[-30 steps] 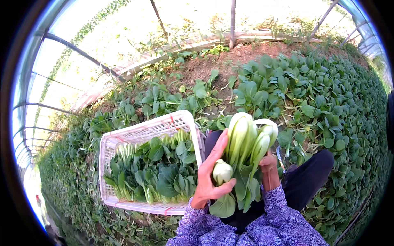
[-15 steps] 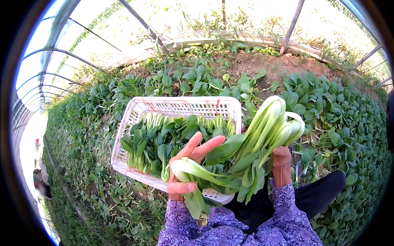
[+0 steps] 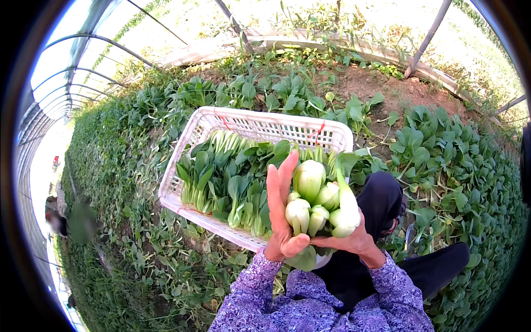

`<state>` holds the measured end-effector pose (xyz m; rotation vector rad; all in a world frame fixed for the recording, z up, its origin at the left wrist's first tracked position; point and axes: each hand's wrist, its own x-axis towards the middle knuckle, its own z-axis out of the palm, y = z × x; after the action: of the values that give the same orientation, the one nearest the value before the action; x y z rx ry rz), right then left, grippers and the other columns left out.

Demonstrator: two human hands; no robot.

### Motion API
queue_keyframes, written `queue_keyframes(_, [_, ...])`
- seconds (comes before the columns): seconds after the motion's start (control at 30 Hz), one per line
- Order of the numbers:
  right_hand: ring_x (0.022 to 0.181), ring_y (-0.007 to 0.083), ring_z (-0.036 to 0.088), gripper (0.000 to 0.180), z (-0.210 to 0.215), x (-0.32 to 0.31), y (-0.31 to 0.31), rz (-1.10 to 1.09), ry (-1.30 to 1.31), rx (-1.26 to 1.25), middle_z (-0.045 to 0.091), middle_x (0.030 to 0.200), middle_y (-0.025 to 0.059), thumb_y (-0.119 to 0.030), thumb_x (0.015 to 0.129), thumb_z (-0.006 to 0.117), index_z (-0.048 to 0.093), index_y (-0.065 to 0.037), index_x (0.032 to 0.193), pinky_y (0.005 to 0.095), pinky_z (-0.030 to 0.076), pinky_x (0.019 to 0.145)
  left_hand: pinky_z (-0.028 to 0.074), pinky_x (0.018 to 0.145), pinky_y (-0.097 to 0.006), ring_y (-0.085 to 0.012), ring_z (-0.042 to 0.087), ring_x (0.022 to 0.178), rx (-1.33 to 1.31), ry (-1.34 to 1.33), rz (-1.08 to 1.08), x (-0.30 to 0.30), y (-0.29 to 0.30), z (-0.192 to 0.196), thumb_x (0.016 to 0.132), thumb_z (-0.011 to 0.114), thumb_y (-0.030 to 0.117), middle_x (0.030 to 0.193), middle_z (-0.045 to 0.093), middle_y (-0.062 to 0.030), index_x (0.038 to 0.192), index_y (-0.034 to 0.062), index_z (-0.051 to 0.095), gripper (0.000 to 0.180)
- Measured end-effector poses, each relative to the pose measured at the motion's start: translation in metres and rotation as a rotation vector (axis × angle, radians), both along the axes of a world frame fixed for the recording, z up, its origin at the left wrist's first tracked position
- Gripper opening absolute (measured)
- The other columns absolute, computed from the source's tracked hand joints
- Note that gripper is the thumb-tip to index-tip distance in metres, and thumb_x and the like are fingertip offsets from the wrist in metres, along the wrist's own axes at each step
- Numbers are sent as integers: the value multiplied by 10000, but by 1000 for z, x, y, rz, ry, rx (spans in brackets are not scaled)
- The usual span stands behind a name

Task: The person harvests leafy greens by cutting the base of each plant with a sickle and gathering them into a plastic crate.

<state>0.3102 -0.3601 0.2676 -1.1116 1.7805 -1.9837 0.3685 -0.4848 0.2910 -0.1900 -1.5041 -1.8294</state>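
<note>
A bunch of bok choy [image 3: 316, 199], pale stem ends facing me, is held between both hands over the near right corner of a white plastic basket [image 3: 260, 124]. My left hand [image 3: 280, 213] cups the bunch's left side, fingers straight up, thumb under it. My right hand [image 3: 354, 238] grips it from the right and below. Inside the basket lie several rows of bok choy [image 3: 227, 177], leaves dark green.
The basket rests on a bed of leafy greens [image 3: 459, 177]. My dark-trousered knee [image 3: 381, 196] is beside the basket. Bare soil [image 3: 381, 86] lies beyond, with greenhouse hoops [image 3: 83, 61] at left and poles [image 3: 428, 36] behind. A person [image 3: 55, 221] is far left.
The bunch has swung from lying sideways to stem ends toward me, and both hands have closed tighter around it above the basket. The view has shifted toward the basket.
</note>
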Motion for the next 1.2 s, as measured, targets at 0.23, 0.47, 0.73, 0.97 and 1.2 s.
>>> queue_keyframes(0.23, [976, 355, 593, 681, -16, -9, -27, 33, 328, 1, 573, 1086, 214, -153, 638, 784, 455, 95, 1180, 401, 472, 848, 88, 1107, -386, -301, 122, 1376, -458, -295, -282, 34, -70, 23, 734, 620, 76, 1485, 93, -194, 1431, 6, -3, 937])
queue_keyframes(0.47, [1028, 342, 564, 562, 8, -30, -148, 63, 909, -175, 557, 1104, 202, -79, 636, 660, 479, 67, 1147, 400, 453, 836, 254, 1062, -389, -305, 325, 1263, -691, -396, 200, 60, -158, 38, 601, 746, 29, 1398, 307, -157, 1388, 18, 195, 961])
queue_keyframes(0.73, [1155, 237, 439, 481, -97, 13, -255, 213, 1344, 96, 503, 1128, 93, -113, 762, 554, 426, 14, 1208, 395, 348, 987, 348, 1003, -407, -357, 403, 1205, -1102, -763, 581, 142, -259, -99, 579, 798, 40, 1332, 370, -201, 1290, 43, 262, 890])
queue_keyframes(0.97, [1166, 186, 443, 862, -168, 42, -241, 540, 1401, 590, 516, 1175, 39, -336, 542, 788, 439, -58, 1279, 478, 216, 1069, 478, 829, -374, -306, 602, 976, -1061, -1196, 308, 171, -268, -51, 735, 689, 237, 1134, 587, -180, 1163, 29, 541, 498])
queue_keyframes(1.2, [1062, 205, 487, 373, -119, 45, -218, 510, 1419, 546, 558, 940, 47, -135, 662, 626, 559, -8, 1006, 428, 272, 1012, 444, 881, -498, -464, 472, 1117, -1348, -1291, 52, 97, -280, -128, 571, 723, 628, 1415, 190, -296, 1422, 81, 149, 1163])
